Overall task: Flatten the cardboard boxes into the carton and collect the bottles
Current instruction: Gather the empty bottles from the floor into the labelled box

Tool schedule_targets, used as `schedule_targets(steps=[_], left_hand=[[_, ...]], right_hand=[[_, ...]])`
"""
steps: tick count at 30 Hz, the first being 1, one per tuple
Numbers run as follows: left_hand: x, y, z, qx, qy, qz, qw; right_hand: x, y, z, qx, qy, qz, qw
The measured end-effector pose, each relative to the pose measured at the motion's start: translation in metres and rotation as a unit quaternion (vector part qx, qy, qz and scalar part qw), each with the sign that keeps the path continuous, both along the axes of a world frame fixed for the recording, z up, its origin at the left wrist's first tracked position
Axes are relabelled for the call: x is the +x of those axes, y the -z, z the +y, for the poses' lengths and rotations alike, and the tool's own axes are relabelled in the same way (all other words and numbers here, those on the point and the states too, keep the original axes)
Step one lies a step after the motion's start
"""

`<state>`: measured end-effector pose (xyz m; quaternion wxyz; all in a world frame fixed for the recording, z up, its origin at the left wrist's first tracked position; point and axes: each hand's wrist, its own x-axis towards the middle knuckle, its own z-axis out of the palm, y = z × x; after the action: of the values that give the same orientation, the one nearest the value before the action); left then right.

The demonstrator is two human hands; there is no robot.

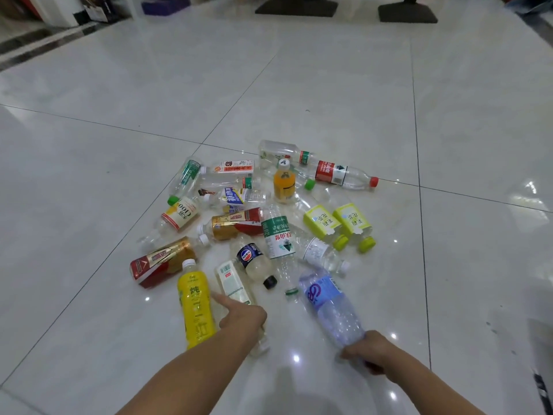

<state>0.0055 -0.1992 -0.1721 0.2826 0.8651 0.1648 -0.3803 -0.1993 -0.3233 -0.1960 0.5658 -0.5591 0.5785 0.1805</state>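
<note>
Several empty plastic bottles lie scattered on the white tiled floor (299, 85). My right hand (369, 350) grips the base end of a large clear bottle with a blue label (327, 301), which lies flat. My left hand (244, 320) is curled over a clear bottle with a white label (232, 281), whose other end sticks out below the hand. Its index finger points left, toward a yellow bottle (196, 307) lying right beside it. No cardboard box or carton is in view.
The pile includes two lime-green labelled bottles (338, 221), an orange juice bottle (284, 182), a red-labelled water bottle (338, 172), red-and-gold tea bottles (161, 262) and a Pepsi bottle (254, 260). Dark stand bases (296, 7) sit far back, with shelves at the far left.
</note>
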Motion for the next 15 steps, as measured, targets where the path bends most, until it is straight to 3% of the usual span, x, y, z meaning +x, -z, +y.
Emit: schedule_targets(steps=[3, 7, 15], left_hand=[[0.005, -0.006, 0.01, -0.034, -0.071, -0.002, 0.997], [0.017, -0.018, 0.006, -0.127, -0.151, 0.068, 0.978], [0.009, -0.097, -0.045, -0.278, -0.157, 0.105, 0.942]], right_hand=[[0.002, -0.008, 0.01, 0.051, 0.039, -0.014, 0.998], [0.007, -0.017, 0.015, 0.083, 0.058, -0.011, 0.995], [-0.023, -0.08, -0.015, 0.119, 0.164, -0.027, 0.979]])
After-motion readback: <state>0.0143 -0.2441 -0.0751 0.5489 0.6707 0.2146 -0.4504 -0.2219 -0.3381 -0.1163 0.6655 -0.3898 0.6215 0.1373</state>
